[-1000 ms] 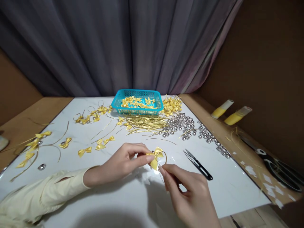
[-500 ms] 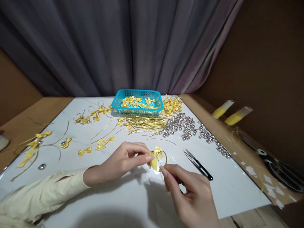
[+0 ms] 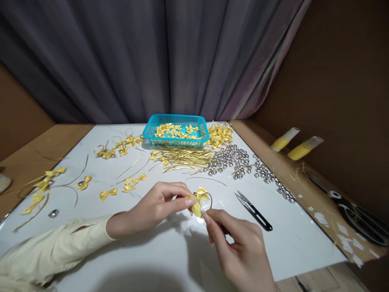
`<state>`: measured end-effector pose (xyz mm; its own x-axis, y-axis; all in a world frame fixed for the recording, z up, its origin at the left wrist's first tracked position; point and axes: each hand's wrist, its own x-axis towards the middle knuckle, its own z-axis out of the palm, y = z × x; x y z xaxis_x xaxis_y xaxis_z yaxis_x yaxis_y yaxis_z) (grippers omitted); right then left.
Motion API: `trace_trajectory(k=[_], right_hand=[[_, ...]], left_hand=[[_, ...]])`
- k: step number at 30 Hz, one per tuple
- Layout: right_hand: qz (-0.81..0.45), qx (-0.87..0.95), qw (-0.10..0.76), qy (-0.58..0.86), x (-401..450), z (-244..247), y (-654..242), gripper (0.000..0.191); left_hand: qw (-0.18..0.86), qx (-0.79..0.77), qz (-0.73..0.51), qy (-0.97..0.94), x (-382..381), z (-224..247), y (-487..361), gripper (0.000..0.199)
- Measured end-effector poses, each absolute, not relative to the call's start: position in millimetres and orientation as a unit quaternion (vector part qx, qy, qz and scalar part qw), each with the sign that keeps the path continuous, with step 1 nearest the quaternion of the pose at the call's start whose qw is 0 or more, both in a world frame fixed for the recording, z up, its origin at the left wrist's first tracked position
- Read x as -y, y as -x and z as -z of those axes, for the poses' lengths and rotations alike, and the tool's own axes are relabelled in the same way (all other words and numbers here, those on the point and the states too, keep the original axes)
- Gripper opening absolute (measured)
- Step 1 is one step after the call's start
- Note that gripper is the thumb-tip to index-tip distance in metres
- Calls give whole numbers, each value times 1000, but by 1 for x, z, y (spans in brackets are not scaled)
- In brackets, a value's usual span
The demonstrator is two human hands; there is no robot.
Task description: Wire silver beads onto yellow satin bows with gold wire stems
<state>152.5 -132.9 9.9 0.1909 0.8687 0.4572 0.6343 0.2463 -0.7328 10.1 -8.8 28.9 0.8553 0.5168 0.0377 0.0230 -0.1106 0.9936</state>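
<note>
Between thumb and fingers, my left hand pinches a yellow satin ribbon bow above the white table. A gold cord curves in a loop on the bow's right side. My right hand is closed in a pinch on the cord's lower end, just below the bow. The bow's knot is partly covered by my left thumb. Black thread snips lie to the right of my hands. Loose yellow bows lie to the left, near a silver heart-shaped piece.
A blue basket of yellow bows stands at the back. Before it lie gold cords, with silver pieces spread to the right. Black-handled scissors, white scraps and two yellow-filled tubes are on the brown surface at right.
My right hand has moved slightly left and closer to the bow, and the cord loop looks a little smaller. My left hand has hardly moved.
</note>
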Motion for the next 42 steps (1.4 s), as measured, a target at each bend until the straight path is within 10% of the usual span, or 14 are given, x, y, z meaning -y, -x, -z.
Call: trace_trajectory(k=[42], right_hand=[[-67, 618, 508, 596, 129, -2, -142, 16]], left_hand=[[668, -201, -181, -693, 10, -33, -10, 23]])
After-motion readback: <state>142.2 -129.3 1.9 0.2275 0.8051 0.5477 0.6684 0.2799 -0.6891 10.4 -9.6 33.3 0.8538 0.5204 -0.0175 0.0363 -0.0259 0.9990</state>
